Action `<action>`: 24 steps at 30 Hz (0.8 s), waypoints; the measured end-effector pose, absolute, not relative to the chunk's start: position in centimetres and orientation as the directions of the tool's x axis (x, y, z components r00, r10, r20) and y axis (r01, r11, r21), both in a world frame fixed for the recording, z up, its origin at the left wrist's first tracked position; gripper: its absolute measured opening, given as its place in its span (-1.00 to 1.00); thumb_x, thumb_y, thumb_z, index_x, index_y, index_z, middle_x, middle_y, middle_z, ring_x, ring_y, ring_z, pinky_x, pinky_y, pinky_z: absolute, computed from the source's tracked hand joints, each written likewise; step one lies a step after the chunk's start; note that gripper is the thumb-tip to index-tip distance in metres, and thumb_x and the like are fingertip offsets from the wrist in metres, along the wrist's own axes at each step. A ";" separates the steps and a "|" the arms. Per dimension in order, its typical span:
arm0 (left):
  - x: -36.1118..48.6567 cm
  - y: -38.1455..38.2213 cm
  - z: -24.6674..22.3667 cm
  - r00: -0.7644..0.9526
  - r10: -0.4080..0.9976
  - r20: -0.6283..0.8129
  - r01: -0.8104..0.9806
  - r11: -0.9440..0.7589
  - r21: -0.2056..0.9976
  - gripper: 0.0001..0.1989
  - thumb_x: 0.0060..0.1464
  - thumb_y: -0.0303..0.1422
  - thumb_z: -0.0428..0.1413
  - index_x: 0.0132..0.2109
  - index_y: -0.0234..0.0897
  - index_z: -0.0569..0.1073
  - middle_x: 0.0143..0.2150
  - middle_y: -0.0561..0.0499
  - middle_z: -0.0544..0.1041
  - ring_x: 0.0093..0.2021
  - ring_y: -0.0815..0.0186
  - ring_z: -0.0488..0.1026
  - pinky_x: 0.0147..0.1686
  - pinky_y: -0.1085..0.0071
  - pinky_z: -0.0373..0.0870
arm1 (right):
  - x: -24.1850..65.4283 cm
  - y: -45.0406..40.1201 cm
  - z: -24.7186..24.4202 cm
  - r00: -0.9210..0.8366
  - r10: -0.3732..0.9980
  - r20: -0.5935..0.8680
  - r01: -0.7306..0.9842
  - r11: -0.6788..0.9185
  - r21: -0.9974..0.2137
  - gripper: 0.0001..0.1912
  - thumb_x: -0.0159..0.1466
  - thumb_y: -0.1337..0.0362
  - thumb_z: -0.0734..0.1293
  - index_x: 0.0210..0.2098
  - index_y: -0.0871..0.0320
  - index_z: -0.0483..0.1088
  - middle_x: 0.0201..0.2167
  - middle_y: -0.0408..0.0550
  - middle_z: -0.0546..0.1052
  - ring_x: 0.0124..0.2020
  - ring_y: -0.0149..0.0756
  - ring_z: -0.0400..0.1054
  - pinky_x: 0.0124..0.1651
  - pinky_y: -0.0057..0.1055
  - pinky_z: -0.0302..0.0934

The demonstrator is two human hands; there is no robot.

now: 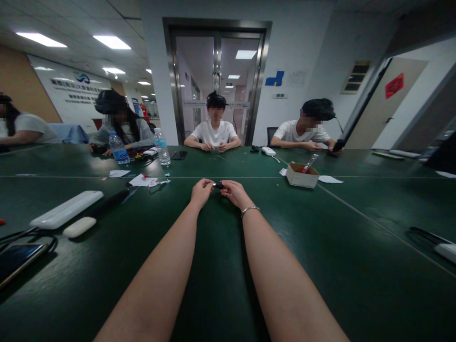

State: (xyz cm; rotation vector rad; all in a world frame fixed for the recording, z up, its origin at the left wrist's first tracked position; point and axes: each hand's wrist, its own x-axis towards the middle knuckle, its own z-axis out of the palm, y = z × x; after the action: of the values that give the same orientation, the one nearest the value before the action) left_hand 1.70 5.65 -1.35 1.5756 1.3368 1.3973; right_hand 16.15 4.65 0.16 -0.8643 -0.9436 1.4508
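Hands: we have both arms stretched straight out over the green tabletop (320, 247), and the left hand (201, 191) and right hand (232, 191) meet at their fingertips, well away from our body.
Held thing: a small dark object with a pale tip (218, 185) sits between the two hands; each hand is closed on one end in a pinch, probably so that both ends are steadied at once. What it is we cannot tell; it is too small.
Height: the hands rest low, seemingly on the tabletop, which would brace so fine a grip.
Wrist: a thin bracelet (250, 210) circles the right wrist.
Left side: a long white case (66, 209), a white oval piece (79, 227) and a phone (19, 259) lie well apart from the hands, out of their way.
Right side: an open cardboard box (302, 175) with a red-tipped tool leaning in it stands beyond the right hand, within reach.
Far edge: other people sit across from us, their hands at their own small items; water bottles (162, 148) stand near them.
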 end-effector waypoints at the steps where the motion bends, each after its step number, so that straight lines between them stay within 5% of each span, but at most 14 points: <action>1: 1.6 5.7 -1.4 -0.083 0.945 0.317 0.285 -0.282 0.916 -0.82 -0.05 -0.29 0.04 -0.33 -0.27 0.45 -0.45 0.01 0.49 -0.43 0.37 0.41 -0.37 0.45 0.31 | 16.2 4.6 0.1 -0.087 0.996 0.004 -0.405 -0.032 -0.914 -0.96 0.07 0.46 0.33 -0.44 0.27 0.41 -0.60 -0.08 0.45 -0.61 -0.47 0.31 -0.53 -0.53 0.24; 24: 1.6 5.9 -1.5 -0.089 0.943 0.320 0.310 -0.279 0.909 -0.79 -0.06 -0.31 0.05 -0.29 -0.29 0.49 -0.40 -0.02 0.51 -0.43 0.37 0.40 -0.37 0.46 0.30 | 16.1 4.7 0.2 -0.076 0.997 -0.013 -0.402 -0.042 -0.915 -0.98 0.08 0.46 0.32 -0.46 0.27 0.40 -0.62 -0.10 0.44 -0.63 -0.48 0.31 -0.56 -0.56 0.23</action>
State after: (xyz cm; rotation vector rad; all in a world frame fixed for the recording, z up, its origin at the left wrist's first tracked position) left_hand 1.55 5.94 -1.46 1.6012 1.3765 1.3902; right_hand 16.07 4.69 0.24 -0.8812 -0.9328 1.4501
